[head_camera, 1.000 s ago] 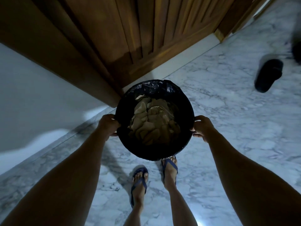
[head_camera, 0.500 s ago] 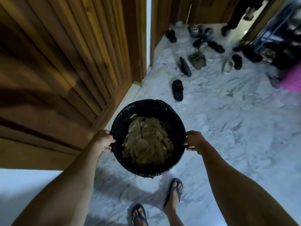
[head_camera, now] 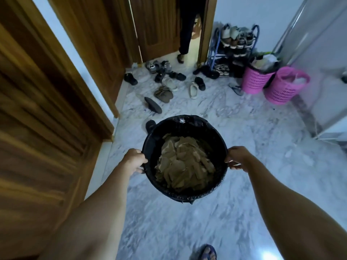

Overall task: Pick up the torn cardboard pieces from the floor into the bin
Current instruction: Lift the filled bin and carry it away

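A round black bin (head_camera: 191, 121) lined with a black bag hangs above the marble floor, carried between both hands. Several torn brown cardboard pieces (head_camera: 185, 163) are piled inside it. My left hand (head_camera: 134, 159) grips the bin's left rim, fingers curled over the edge. My right hand (head_camera: 237, 157) grips the right rim in the same way.
Wooden doors (head_camera: 47, 109) line the left side. Several shoes and sandals (head_camera: 167, 85) lie scattered on the floor ahead. A shoe rack (head_camera: 234, 45) and two pink baskets (head_camera: 281, 85) stand at the back right. A person (head_camera: 185, 29) stands in the far doorway.
The view has swung up and to the right along the corridor with the bin still held in both hands. The far doorway, shoe rack and pink baskets have come into view.
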`<state>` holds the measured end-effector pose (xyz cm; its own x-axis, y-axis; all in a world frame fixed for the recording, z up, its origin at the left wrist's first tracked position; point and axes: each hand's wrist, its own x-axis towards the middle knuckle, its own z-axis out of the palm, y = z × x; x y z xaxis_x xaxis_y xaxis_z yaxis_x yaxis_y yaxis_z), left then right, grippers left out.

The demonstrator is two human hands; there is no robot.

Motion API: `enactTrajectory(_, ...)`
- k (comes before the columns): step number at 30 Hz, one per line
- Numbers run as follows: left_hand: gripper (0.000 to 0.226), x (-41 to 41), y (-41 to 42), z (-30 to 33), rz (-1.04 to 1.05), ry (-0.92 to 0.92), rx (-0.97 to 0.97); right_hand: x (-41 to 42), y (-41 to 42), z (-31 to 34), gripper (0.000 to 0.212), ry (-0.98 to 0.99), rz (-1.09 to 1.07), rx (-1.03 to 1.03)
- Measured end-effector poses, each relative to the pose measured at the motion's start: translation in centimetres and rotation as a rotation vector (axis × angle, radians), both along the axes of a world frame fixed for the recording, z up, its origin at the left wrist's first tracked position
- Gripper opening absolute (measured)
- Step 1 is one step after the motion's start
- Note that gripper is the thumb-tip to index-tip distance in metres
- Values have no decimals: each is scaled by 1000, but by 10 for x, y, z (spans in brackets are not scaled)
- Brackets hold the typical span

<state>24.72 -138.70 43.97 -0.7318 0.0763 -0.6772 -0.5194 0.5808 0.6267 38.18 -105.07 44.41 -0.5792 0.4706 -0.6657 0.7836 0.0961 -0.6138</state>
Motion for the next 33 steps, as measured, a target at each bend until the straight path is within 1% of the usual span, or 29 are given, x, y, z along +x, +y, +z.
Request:
enactTrajectory(2,13,-12,48,6,-56,-1,2,5,43,7,25,-20,-36,10)
enactTrajectory(5,25,-32,119,12,-130,-21,2,9,105,18,22,-47,-104,26)
enactTrajectory(9,11,-52,211,24,-214,-38,14,12,180,33,21,-54,-208,6)
enactTrajectory(13,15,-82,301,23,-303,-63,32,14,252,34,21,-43,-331,-9)
enactTrajectory(18,18,-119,416,13,-414,-58,26,11,329,19,19,-13,-505,-48)
enactTrajectory(20,16,-131,466,8,-473,-58,-11,11,359,8,21,-24,-564,-69)
enactTrajectory(23,11,-145,543,2,-578,-11,-63,11,409,-7,22,-28,-645,-110)
enactTrajectory(25,12,-153,593,-5,-619,-8,-83,10,447,-20,21,-34,-704,-120)
enactTrajectory(28,14,-165,668,-20,-637,-64,-93,6,513,-35,23,-50,-749,-150)
enactTrajectory(30,13,-170,716,-32,-620,-81,-107,4,561,-39,26,-54,-752,-156)
enactTrajectory(33,18,-172,786,-47,-583,-99,-112,0,636,-42,27,-80,-759,-150)
